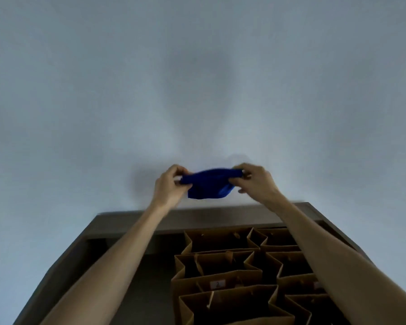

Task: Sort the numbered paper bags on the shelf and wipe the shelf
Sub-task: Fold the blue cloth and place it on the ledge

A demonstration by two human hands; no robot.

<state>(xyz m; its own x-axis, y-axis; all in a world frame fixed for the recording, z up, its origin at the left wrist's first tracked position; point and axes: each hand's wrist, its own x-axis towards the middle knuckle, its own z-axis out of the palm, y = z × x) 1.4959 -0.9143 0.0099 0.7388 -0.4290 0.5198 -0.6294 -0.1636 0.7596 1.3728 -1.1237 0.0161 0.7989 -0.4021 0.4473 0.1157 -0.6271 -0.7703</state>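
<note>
Cloth (209, 185), blue, stretched sideways between left hand (170, 186) and right hand (256, 181), each grip pinching one end, above the shelf (127, 273); bare shelf lies lower left, bags (223, 273) right.

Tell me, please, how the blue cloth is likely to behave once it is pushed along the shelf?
The blue cloth sags between the left hand and right hand, so it is probably floppy. It looks light, and would likely bunch when pushed.

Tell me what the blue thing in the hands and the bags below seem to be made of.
Blue cloth: soft fabric, matte; it sags and bunches between both hands. Paper bags: brown kraft paper, matte, with crisp side folds that stand stiffly.
</note>
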